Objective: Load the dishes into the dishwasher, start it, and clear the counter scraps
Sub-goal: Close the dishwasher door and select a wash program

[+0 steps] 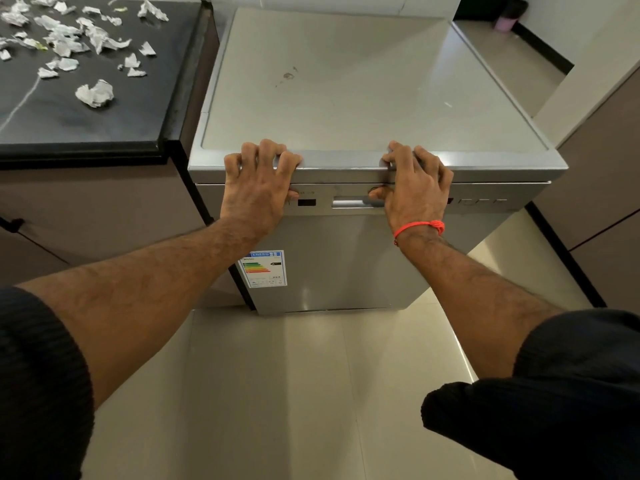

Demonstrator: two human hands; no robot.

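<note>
A silver freestanding dishwasher (346,98) stands in front of me with its door closed. My left hand (258,188) rests on the front top edge, fingers curled over the rim, thumb against the control panel (485,201). My right hand (417,188), with a red thread on the wrist, presses the same edge further right, its thumb at the door handle recess (349,203). Several crumpled paper scraps (94,94) lie scattered on the black counter (104,133) at the left. No dishes are in view.
An energy label (265,268) is stuck on the dishwasher door. Brown cabinets (606,174) flank the machine on the right, and more sit under the counter. A pink bin (504,23) stands far back right. Beige tiled floor (277,393) lies below me.
</note>
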